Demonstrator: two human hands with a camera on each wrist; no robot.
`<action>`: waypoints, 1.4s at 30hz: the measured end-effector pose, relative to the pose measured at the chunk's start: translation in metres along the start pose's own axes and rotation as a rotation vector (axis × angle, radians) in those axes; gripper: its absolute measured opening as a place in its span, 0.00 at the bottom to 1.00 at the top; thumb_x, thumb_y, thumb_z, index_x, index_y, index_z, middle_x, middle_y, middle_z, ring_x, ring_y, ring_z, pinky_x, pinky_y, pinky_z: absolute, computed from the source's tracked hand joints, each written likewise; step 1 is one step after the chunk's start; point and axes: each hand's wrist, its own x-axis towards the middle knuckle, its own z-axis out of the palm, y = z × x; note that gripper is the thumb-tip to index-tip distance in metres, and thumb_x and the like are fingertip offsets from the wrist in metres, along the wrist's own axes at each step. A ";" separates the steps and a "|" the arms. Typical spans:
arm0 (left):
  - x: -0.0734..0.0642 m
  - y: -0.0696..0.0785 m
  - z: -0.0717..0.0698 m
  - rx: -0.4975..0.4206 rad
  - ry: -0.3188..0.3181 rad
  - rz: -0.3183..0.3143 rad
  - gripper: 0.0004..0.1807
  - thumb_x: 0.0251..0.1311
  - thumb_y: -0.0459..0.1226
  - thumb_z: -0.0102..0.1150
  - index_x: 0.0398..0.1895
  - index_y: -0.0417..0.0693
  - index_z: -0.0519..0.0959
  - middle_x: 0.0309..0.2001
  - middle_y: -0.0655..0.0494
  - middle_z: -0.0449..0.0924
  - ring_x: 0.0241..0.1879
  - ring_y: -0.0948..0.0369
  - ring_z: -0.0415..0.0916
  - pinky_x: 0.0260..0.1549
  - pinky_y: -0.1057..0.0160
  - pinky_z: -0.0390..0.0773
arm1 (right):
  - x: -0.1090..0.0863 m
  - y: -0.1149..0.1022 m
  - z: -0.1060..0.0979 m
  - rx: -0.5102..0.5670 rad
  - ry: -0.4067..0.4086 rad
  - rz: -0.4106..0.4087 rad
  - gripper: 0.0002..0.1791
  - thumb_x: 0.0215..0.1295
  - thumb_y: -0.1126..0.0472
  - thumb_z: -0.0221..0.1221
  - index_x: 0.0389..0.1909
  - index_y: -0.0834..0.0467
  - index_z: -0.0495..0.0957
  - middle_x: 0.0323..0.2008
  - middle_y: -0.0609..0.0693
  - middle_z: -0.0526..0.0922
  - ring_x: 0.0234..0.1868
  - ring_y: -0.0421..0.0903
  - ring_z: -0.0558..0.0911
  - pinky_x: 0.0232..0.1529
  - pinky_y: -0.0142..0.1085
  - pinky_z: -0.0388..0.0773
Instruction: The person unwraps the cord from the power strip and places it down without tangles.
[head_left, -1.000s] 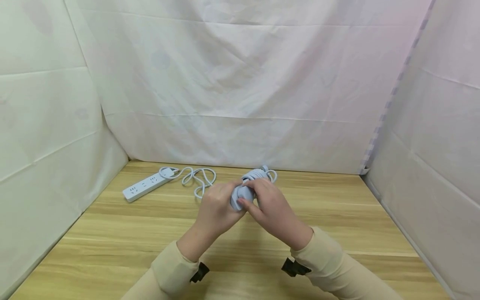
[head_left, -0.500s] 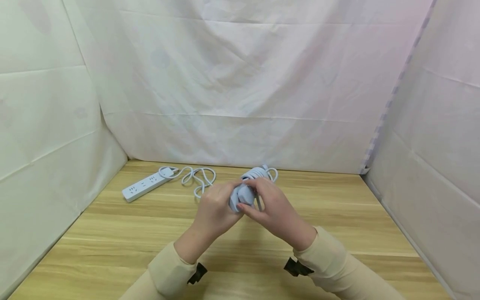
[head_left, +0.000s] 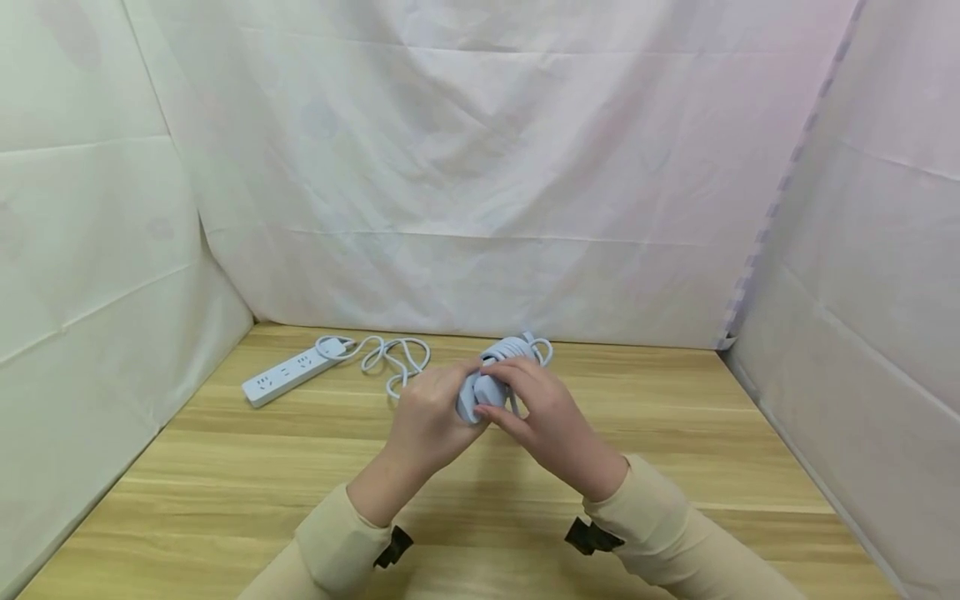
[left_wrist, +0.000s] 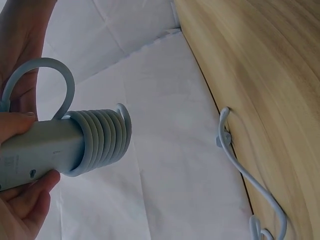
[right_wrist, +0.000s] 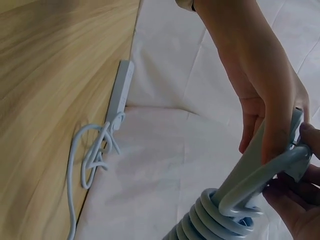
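Raised over the table's middle, a white power strip (left_wrist: 40, 150) has its cord wound in tight loops (left_wrist: 102, 142) round the far half. My left hand (head_left: 431, 412) grips the strip's near part, its fingers on the casing in the left wrist view. The plug (head_left: 490, 391) sits against the near end of the strip, and my right hand (head_left: 543, 412) pinches it between thumb and fingers. From the plug a stretch of cord (right_wrist: 270, 175) runs back to the loops in the right wrist view. Whether the plug's pins are in a socket is hidden.
A second white power strip (head_left: 288, 373) lies at the back left of the wooden table (head_left: 247, 475). Its loose cord (head_left: 408, 360) winds rightward behind my left hand. White cloth (head_left: 480, 167) hangs behind the table and at both sides.
Both hands keep almost the same place and hold. A little more of the cord beside my right fingers shows than one second ago; the second power strip stays put.
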 end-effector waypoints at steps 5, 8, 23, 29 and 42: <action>-0.004 -0.003 0.002 -0.009 -0.010 0.006 0.25 0.39 0.38 0.77 0.42 0.39 0.80 0.31 0.51 0.84 0.28 0.54 0.79 0.27 0.56 0.78 | 0.001 0.001 -0.001 0.040 -0.024 0.002 0.22 0.56 0.65 0.70 0.50 0.65 0.76 0.47 0.53 0.79 0.48 0.46 0.78 0.47 0.36 0.76; -0.005 -0.003 0.003 -0.006 -0.015 0.006 0.25 0.38 0.38 0.77 0.42 0.40 0.80 0.30 0.51 0.83 0.27 0.54 0.79 0.27 0.56 0.77 | 0.002 0.000 -0.003 0.075 -0.039 0.020 0.21 0.56 0.65 0.69 0.50 0.65 0.76 0.47 0.52 0.78 0.48 0.45 0.77 0.47 0.35 0.76; -0.009 -0.012 -0.002 -0.006 -0.071 -0.074 0.29 0.37 0.40 0.81 0.44 0.36 0.80 0.33 0.47 0.84 0.28 0.55 0.80 0.24 0.58 0.78 | -0.002 -0.002 -0.015 0.077 0.035 0.040 0.23 0.65 0.54 0.64 0.54 0.64 0.75 0.51 0.54 0.78 0.52 0.48 0.77 0.51 0.37 0.74; -0.011 -0.019 -0.007 -0.019 -0.051 -0.124 0.31 0.35 0.40 0.81 0.45 0.37 0.80 0.34 0.46 0.84 0.26 0.54 0.79 0.23 0.57 0.78 | -0.008 0.000 -0.022 0.004 0.081 0.011 0.26 0.68 0.47 0.57 0.53 0.65 0.75 0.48 0.56 0.78 0.47 0.48 0.78 0.48 0.38 0.75; -0.017 -0.031 -0.020 -0.015 -0.023 -0.221 0.31 0.37 0.40 0.81 0.47 0.37 0.80 0.35 0.44 0.84 0.28 0.53 0.79 0.25 0.56 0.77 | -0.028 0.021 -0.035 -0.068 0.128 0.034 0.26 0.51 0.68 0.71 0.51 0.67 0.74 0.42 0.53 0.81 0.39 0.45 0.79 0.42 0.37 0.76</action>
